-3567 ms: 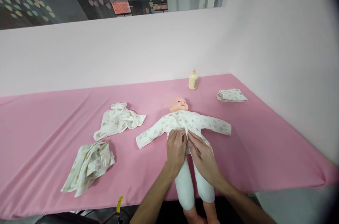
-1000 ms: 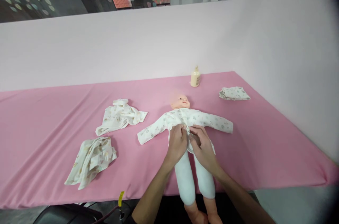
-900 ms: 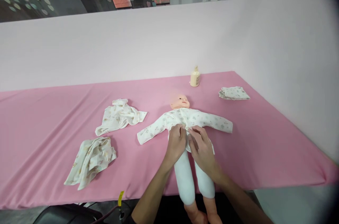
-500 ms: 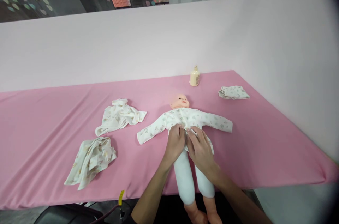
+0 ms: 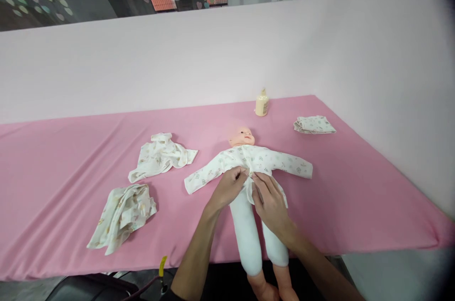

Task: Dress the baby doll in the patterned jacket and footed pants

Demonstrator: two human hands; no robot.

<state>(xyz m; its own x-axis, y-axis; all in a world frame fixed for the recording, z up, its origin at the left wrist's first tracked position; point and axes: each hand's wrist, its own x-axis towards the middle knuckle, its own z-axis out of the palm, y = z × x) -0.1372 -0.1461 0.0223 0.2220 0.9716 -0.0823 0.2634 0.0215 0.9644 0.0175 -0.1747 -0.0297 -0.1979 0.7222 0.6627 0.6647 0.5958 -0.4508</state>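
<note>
**Both hands pinch the front of the doll's shirt**

At the left of the pink table cover (image 5: 53, 173), a crumpled printed garment (image 5: 122, 215) lies near the front edge. Just behind it and to the right lies a second loose garment (image 5: 159, 156). The two are close but apart.

Right of centre, a baby doll (image 5: 249, 182) lies on its back, head toward the wall, its white legs running off the front edge. It wears a printed white shirt (image 5: 263, 161) with both sleeves spread wide.

The left hand (image 5: 227, 187) and the right hand (image 5: 272, 201) meet at the shirt's lower front, fingertips pinched on the two cloth edges, almost touching each other.

A cream bottle (image 5: 262, 103) stands upright by the wall behind the doll's head. Farther right, a small folded cloth (image 5: 314, 124) lies flat, well apart from the doll.
</note>
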